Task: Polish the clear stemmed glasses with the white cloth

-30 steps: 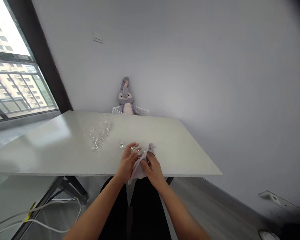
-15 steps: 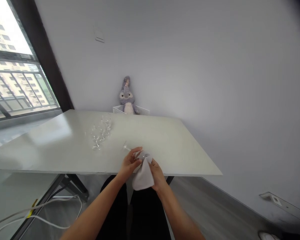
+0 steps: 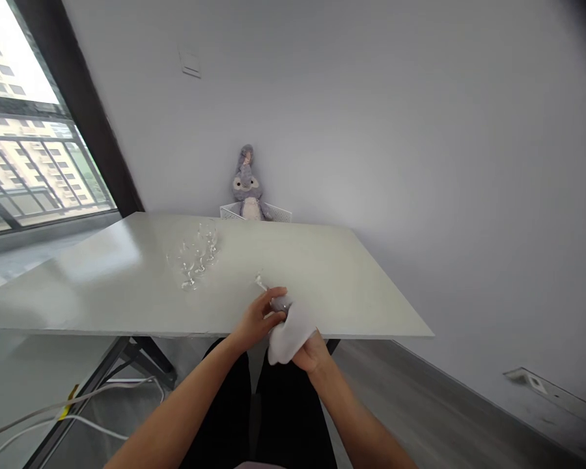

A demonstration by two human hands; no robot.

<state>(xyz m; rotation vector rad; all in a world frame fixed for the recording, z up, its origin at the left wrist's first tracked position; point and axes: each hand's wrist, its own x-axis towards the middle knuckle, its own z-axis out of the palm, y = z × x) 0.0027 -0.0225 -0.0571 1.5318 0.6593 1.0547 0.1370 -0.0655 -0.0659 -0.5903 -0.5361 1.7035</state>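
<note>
Over the table's near edge, my left hand [image 3: 261, 319] grips the bowl of a clear stemmed glass [image 3: 280, 303]. The glass is tilted, its stem and foot pointing away and to the left. My right hand [image 3: 312, 352] is closed on a white cloth [image 3: 293, 333], which lies against the glass's rim and hangs down below it. The cloth covers most of my right fingers. Further left, several clear stemmed glasses [image 3: 189, 267] stand upright in a row.
The glasses stand on a white table [image 3: 322, 260]. Behind it, a grey plush toy [image 3: 247, 185] sits in a white basket [image 3: 230, 212] against the wall. White cables [image 3: 92, 391] hang at the lower left, and a window [image 3: 29, 156] is at the left.
Both hands have shifted slightly right with the glass and cloth. The glass's foot has swung right and away, and my right hand with the cloth has turned around the rim.
</note>
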